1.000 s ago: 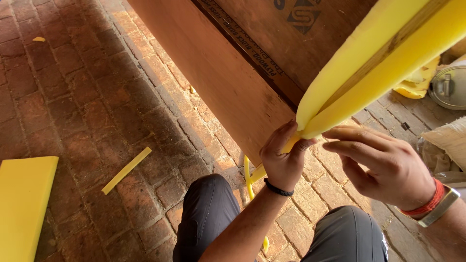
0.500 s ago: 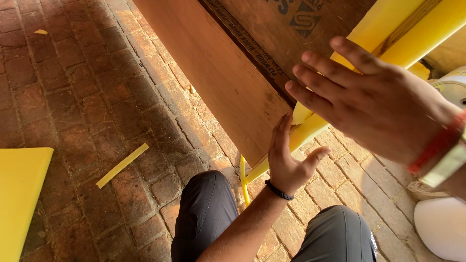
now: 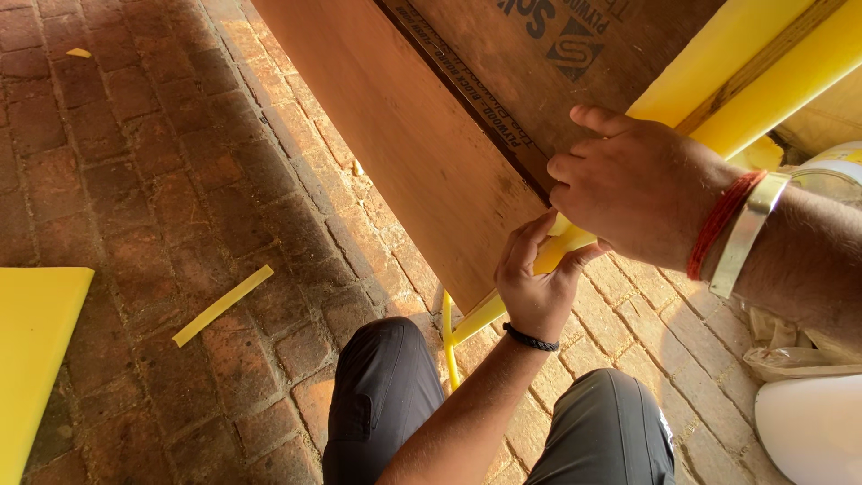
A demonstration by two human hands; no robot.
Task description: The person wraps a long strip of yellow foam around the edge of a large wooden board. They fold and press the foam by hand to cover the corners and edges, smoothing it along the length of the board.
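Note:
A large brown plywood board (image 3: 422,135) leans across the view, with a yellow laminate sheet (image 3: 754,81) lying along its right side. My left hand (image 3: 536,274) pinches the lower end of the yellow laminate at the board's bottom edge. My right hand (image 3: 642,184), with a red thread and a metal bangle at the wrist, presses fingers-down on the laminate against the board just above the left hand. A thin curl of yellow strip (image 3: 446,337) hangs below the board's corner, between my knees.
The ground is brick paving (image 3: 153,162). A loose yellow strip (image 3: 222,305) lies on the bricks at left, and a yellow sheet (image 3: 31,359) sits at the far left edge. A white rounded object (image 3: 813,427) and crumpled plastic (image 3: 790,355) are at the lower right.
My right hand has come down from in front of the camera onto the laminate beside the board's edge. The left hand stays at the lower end, gripping slightly higher.

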